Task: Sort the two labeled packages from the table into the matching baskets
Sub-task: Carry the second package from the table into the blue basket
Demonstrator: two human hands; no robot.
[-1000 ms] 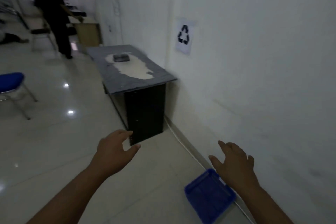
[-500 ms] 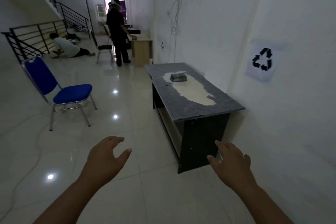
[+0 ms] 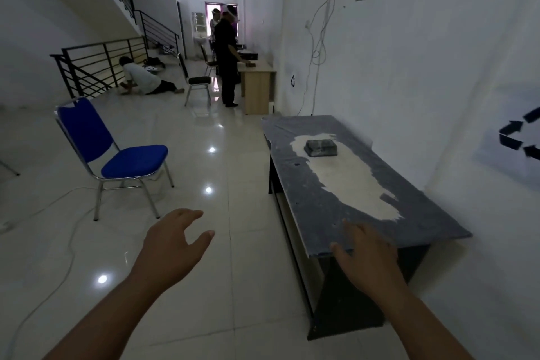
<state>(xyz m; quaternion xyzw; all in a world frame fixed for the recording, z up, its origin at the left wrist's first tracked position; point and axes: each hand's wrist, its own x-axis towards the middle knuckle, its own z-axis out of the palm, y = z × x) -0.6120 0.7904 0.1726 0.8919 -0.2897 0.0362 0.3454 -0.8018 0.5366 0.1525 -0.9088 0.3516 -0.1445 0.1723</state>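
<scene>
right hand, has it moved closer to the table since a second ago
Yes. The right hand was low over a blue basket on the floor, short of the table; now it overlaps the table's near edge, open and empty.

A package (image 3: 320,148) lay on the table (image 3: 336,202), well beyond the right hand (image 3: 366,254); a chair (image 3: 117,152) stood beyond the left hand (image 3: 172,242).

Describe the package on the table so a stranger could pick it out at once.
Find the dark table against the right-hand wall, its grey top worn to a long pale patch. The package sits at the far end of that patch, a small, dark, shiny block. It is the only thing on the tabletop.
</scene>
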